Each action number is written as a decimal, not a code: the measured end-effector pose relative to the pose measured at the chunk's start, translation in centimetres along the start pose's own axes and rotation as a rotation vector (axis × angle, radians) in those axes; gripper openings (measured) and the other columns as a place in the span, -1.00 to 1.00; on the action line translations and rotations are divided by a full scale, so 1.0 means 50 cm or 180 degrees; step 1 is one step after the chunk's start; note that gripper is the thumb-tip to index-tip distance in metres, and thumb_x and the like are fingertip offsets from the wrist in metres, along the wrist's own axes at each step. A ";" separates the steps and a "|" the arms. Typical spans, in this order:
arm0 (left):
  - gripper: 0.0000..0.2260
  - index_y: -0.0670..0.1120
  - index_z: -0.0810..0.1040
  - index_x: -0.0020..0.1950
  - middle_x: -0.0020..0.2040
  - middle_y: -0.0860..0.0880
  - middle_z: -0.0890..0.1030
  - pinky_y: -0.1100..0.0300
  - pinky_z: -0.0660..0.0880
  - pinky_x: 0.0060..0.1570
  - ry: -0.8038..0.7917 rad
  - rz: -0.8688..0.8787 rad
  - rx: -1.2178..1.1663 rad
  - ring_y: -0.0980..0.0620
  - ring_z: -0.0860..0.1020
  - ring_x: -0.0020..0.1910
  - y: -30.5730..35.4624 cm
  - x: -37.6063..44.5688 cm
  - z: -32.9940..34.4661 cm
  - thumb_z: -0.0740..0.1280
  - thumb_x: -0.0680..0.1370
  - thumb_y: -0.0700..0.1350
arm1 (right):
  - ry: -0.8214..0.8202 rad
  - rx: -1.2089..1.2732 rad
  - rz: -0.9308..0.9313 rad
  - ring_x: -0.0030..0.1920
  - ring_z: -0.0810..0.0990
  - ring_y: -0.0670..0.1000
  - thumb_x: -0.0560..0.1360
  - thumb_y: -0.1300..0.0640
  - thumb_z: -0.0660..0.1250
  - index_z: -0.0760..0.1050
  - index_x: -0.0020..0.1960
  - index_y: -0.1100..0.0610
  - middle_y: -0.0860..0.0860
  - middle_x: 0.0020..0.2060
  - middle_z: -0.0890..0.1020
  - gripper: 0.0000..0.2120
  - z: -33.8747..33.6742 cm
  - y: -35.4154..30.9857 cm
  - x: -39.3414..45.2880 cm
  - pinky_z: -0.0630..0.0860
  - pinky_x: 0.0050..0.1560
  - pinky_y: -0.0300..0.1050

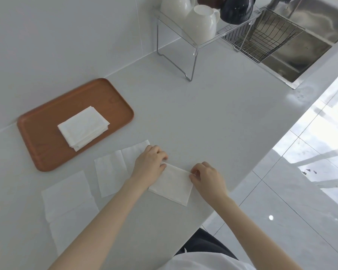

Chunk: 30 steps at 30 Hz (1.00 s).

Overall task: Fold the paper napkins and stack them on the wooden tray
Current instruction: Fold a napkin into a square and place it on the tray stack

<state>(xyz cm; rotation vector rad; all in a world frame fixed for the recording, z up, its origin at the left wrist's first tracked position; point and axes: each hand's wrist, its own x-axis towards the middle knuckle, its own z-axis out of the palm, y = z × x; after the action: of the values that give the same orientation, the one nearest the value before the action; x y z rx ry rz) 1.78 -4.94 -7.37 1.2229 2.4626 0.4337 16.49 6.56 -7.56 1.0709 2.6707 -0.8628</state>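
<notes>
A folded white napkin [173, 185] lies on the counter near its front edge. My left hand [149, 162] pinches its far left corner and my right hand [205, 177] pinches its far right corner. An unfolded napkin [113, 168] lies flat just left of my left hand, partly under it. A second unfolded napkin [68, 207] lies nearer, at the lower left. The wooden tray [47, 133] sits at the left against the wall. It holds a stack of folded napkins [84, 127].
A wire shelf [191, 45] carrying white jugs [201, 24] stands at the back of the white counter [213, 117]. A steel sink [300, 51] with a wire basket [265, 38] lies at the far right. The counter edge runs diagonally on the right, with tiled floor below.
</notes>
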 end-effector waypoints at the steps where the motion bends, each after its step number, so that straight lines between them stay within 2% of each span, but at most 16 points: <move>1: -0.84 -0.07 0.53 0.06 0.08 -0.05 0.51 0.18 0.37 -0.08 0.0011 -0.0007 0.0006 -0.03 0.39 0.15 0.000 0.000 0.001 0.29 0.50 -0.11 | -0.0011 0.0019 0.0011 -0.14 0.52 0.11 0.48 0.16 0.21 0.50 -0.05 0.16 0.07 -0.08 0.55 -0.87 0.000 0.001 0.001 0.30 -0.26 -0.15; 4: -0.92 -0.12 0.53 -0.07 0.03 -0.08 0.50 0.17 0.37 -0.14 -0.0034 -0.0050 -0.0047 -0.04 0.40 0.11 0.004 -0.001 0.004 0.28 0.50 -0.15 | -0.0064 0.0068 0.0022 -0.21 0.48 0.07 0.46 0.17 0.22 0.51 -0.10 0.16 0.07 -0.12 0.56 -0.89 -0.001 0.002 0.004 0.29 -0.32 -0.15; 7: -0.92 -0.13 0.53 -0.08 0.04 -0.08 0.51 0.15 0.39 -0.10 -0.0054 -0.0039 -0.0074 -0.04 0.40 0.11 0.005 -0.002 0.002 0.27 0.51 -0.16 | -0.0095 0.0129 0.0011 -0.23 0.47 0.06 0.43 0.18 0.24 0.50 -0.14 0.16 0.03 -0.19 0.53 -0.91 -0.004 0.002 0.010 0.28 -0.41 -0.18; 12: -0.92 -0.14 0.48 -0.08 -0.05 -0.10 0.59 0.04 0.43 -0.07 0.0276 -0.0164 -0.0451 -0.08 0.47 0.01 -0.001 -0.025 -0.027 0.23 0.53 -0.14 | -0.0100 0.0747 -0.0108 -0.30 0.48 -0.03 0.37 0.17 0.28 0.48 -0.26 0.05 -0.08 -0.29 0.54 -0.95 -0.040 -0.017 0.031 0.40 -0.32 -0.13; 14: -0.92 -0.14 0.49 -0.11 -0.12 -0.08 0.62 0.05 0.46 -0.09 0.0424 -0.0334 -0.0849 -0.07 0.52 -0.06 -0.010 -0.040 -0.051 0.25 0.52 -0.15 | -0.0135 0.1039 -0.0250 -0.33 0.49 -0.06 0.35 0.19 0.29 0.45 -0.33 -0.01 -0.12 -0.35 0.55 -0.86 -0.064 -0.042 0.047 0.41 -0.34 -0.23; 16: -0.95 -0.12 0.52 -0.15 -0.21 0.00 0.61 0.19 0.48 -0.09 0.0613 -0.0584 -0.1412 -0.01 0.56 -0.13 -0.027 -0.058 -0.079 0.29 0.50 -0.17 | -0.0191 0.1215 -0.0490 -0.35 0.50 -0.10 0.35 0.22 0.31 0.45 -0.35 -0.01 -0.09 -0.36 0.58 -0.83 -0.085 -0.078 0.067 0.39 -0.39 -0.41; 18: -0.95 -0.08 0.54 -0.20 -0.28 0.10 0.58 0.50 0.41 -0.20 0.0775 -0.0786 -0.1859 0.14 0.56 -0.21 -0.043 -0.069 -0.106 0.34 0.46 -0.19 | -0.0256 0.1330 -0.0712 -0.39 0.49 -0.21 0.35 0.24 0.33 0.48 -0.32 0.03 -0.07 -0.37 0.58 -0.85 -0.103 -0.112 0.087 0.37 -0.39 -0.50; 20: -0.91 -0.04 0.55 -0.24 -0.29 0.14 0.58 0.59 0.37 -0.27 0.0990 -0.0965 -0.2128 0.28 0.53 -0.28 -0.064 -0.083 -0.137 0.36 0.44 -0.21 | -0.0355 0.1350 -0.0954 -0.41 0.48 -0.28 0.36 0.25 0.34 0.49 -0.30 0.05 -0.10 -0.38 0.58 -0.87 -0.113 -0.153 0.107 0.36 -0.37 -0.53; 23: -0.83 0.03 0.53 -0.29 -0.30 0.13 0.59 0.55 0.40 -0.27 0.1382 -0.1173 -0.2402 0.26 0.53 -0.30 -0.101 -0.106 -0.180 0.39 0.41 -0.24 | -0.0455 0.1312 -0.1278 -0.40 0.49 -0.29 0.38 0.26 0.36 0.52 -0.27 0.07 -0.12 -0.36 0.58 -0.88 -0.120 -0.218 0.137 0.37 -0.34 -0.55; 26: -0.83 0.03 0.55 -0.31 -0.31 0.13 0.60 0.48 0.45 -0.21 0.1694 -0.1361 -0.2483 0.21 0.56 -0.30 -0.134 -0.127 -0.218 0.41 0.39 -0.23 | -0.0533 0.1299 -0.1558 -0.36 0.50 -0.21 0.38 0.25 0.37 0.55 -0.24 0.07 -0.11 -0.36 0.58 -0.90 -0.119 -0.285 0.166 0.38 -0.33 -0.54; 30: -0.78 0.04 0.54 -0.33 -0.30 0.07 0.59 0.12 0.54 -0.08 0.2063 -0.1571 -0.2615 0.04 0.58 -0.29 -0.184 -0.146 -0.259 0.39 0.40 -0.28 | -0.0684 0.1337 -0.1885 -0.32 0.52 -0.16 0.39 0.26 0.36 0.54 -0.23 0.05 -0.10 -0.34 0.59 -0.88 -0.106 -0.379 0.200 0.42 -0.30 -0.51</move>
<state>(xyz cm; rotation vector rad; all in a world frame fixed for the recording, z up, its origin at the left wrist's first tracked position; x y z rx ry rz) -6.29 -17.63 1.57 0.1275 2.4579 1.6607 -3.14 4.37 2.25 0.1823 2.7027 -1.5862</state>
